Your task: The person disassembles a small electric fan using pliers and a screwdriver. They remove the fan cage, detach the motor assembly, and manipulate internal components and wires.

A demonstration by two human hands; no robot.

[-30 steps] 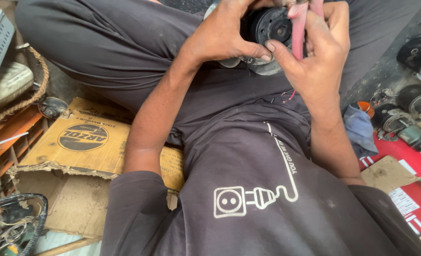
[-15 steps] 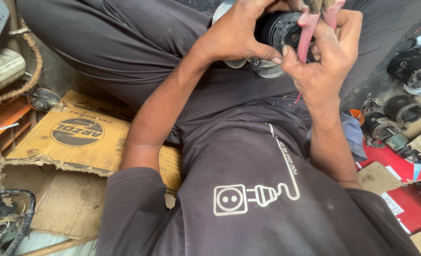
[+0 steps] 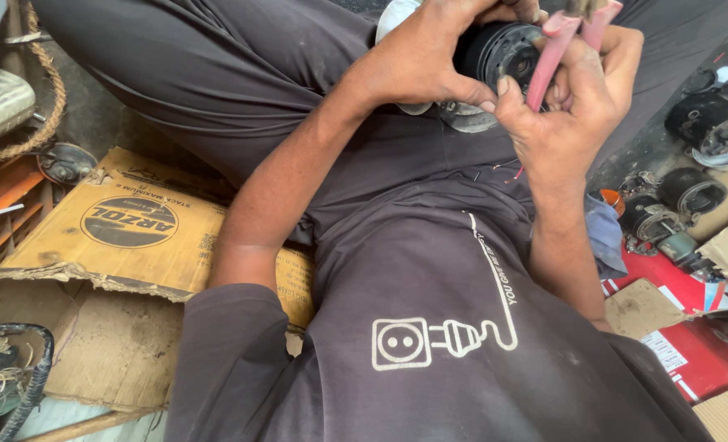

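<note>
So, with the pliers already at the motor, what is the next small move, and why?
Probably a gentle squeeze and pull with the right hand: its pink-handled pliers point into the face of the black round motor, which the left hand steadies from the side. Thin red wires hang loose below, so go slowly.

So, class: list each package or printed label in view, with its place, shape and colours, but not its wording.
Cardboard box: left of the person, torn, brown, with a black oval mark.
Red packaging: lower right, flat, with a white label.
Cardboard pieces: right, plain brown.
</note>
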